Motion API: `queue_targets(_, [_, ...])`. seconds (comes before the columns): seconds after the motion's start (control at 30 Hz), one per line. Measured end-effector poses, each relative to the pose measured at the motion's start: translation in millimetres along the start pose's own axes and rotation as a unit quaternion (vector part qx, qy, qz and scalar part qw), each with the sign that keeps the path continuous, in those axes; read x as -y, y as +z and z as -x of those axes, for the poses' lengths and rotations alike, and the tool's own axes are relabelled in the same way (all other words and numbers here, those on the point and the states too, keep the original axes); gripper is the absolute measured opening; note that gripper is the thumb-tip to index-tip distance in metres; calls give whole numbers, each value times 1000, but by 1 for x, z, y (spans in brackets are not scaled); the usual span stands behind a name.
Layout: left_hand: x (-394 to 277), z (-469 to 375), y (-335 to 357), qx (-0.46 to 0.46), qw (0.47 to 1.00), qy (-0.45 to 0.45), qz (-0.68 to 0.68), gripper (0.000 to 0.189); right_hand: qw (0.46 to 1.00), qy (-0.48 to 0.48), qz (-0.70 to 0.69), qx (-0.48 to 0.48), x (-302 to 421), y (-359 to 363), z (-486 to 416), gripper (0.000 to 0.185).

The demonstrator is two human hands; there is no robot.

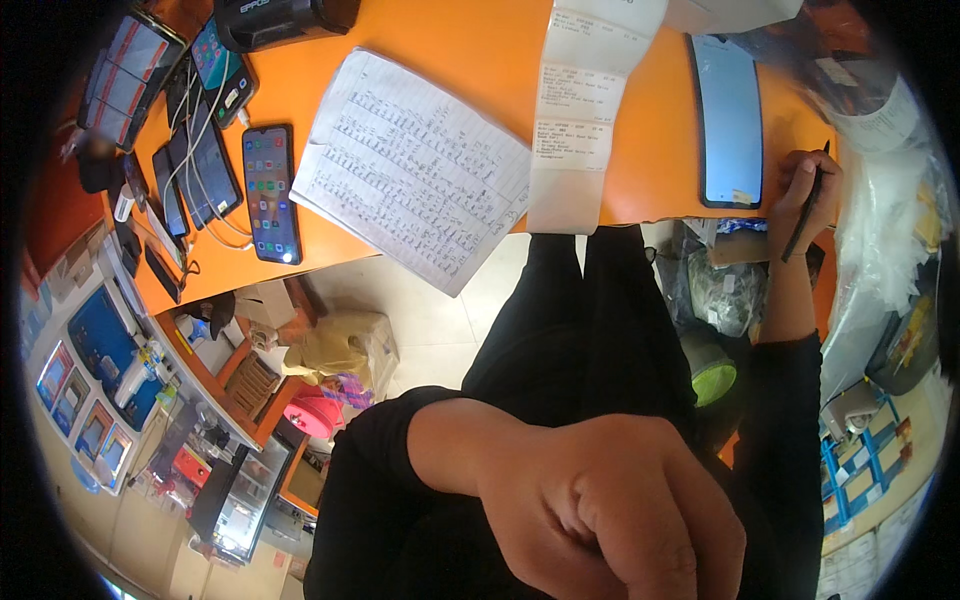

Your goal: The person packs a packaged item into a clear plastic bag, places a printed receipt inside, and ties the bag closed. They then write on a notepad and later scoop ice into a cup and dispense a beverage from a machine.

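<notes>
My right hand [796, 196] rests by the right edge of the orange table [472, 30], its fingers around a black pen [808, 214]. Just left of that hand lies a smartphone [729, 124] with a pale blue screen. My left hand [607, 510] is raised close to the camera, fingers bent; its fingertips are hidden, so whether it holds anything is unclear. Before me, a page of handwriting [412, 172] juts past the table's front edge. A long printed paper strip [574, 187] lies beside it, reaching down to that edge.
Several phones, one of them a lit smartphone [271, 191], lie at the left among white charging cables [196, 150]. A black device [285, 22] stands at the far edge. Clear plastic bags [881, 217] crowd the right side. Below the table are a yellowish bag [352, 345] and a pink object [311, 412].
</notes>
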State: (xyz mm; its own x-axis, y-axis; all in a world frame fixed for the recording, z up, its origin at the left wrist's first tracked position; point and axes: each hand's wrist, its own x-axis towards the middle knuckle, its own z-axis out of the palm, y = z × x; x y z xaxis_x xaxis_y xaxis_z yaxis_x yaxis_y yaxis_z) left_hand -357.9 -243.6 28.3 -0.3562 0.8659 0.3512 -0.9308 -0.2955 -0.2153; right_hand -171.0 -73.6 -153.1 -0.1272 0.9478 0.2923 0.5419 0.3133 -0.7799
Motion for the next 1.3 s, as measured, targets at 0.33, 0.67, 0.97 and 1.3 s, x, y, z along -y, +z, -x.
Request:
queue_targets(0.33, [9,-5,28,13,999,13,-48,15,999,17,25,16,-3,-3,-1,18])
queue_targets(0.67, [-57,-26,73,1,858,-178,-481,13,959,106,-203,165,21,3,-7,14])
queue_targets(0.97, [-120,-46,14,-327,571,31,-753,31,861,-124,239,431,129,35,-43,38])
queue_targets(1.3, [-245,-93,-46,-219,316,27,-923,30,918,-123,-80,367,236,83,-68,22])
